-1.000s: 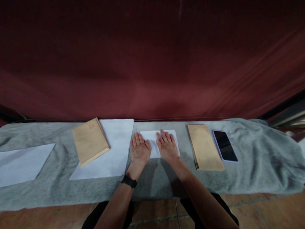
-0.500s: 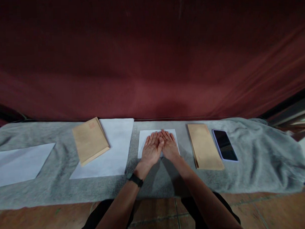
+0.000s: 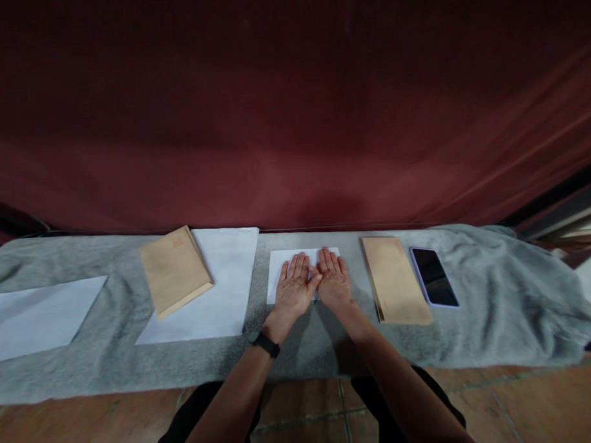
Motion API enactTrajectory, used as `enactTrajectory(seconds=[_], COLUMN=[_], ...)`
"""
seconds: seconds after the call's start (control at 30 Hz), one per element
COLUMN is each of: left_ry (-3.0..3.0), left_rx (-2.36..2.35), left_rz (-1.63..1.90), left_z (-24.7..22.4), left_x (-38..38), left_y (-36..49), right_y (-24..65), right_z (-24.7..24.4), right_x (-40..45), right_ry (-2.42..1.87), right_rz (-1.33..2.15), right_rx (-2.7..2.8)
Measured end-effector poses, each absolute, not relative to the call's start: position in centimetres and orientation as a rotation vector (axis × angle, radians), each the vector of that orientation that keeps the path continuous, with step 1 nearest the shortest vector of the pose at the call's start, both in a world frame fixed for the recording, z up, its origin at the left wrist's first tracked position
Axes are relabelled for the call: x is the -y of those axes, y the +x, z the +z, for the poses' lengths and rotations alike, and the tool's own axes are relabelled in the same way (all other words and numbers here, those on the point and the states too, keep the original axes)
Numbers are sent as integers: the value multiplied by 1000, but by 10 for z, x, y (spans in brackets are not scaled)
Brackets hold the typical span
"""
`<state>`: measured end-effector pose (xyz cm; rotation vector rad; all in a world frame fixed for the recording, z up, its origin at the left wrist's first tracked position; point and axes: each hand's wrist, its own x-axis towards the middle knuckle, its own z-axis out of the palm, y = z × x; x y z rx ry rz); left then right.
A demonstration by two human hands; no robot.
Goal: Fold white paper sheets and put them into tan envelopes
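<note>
A small white paper lies on the grey cloth in the middle of the head view. My left hand rests flat on its left and middle part, fingers stretched away from me, with a dark band at the wrist. Flat on the paper's right part is my right hand, its fingers also extended. The two thumbs meet or nearly meet between the hands. Much of the paper is hidden under them.
Brown envelopes lie on large white sheets at the left; another white sheet is farther left. Right of my hands are more brown envelopes and a phone. The grey cloth ends at a dark red wall.
My right hand has moved to the right over the paper, so the fingertips of both hands are now farther apart. My left hand has barely moved.
</note>
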<state>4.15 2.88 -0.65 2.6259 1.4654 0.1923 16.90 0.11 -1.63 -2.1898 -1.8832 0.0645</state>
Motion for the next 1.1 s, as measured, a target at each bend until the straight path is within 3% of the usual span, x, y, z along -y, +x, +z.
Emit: enactTrajectory(seconds=[0.5, 1.1], left_ry=[2620, 2617], left_rx=[-1456, -1441], left_rz=[278, 269], left_z=[-10, -11], left_x=[-28, -29], left_y=[41, 42], right_y=[204, 189], right_z=[-33, -17], right_x=[21, -8], right_ry=[-2240, -1970], right_rz=[-215, 203], right_rx=[1723, 1942])
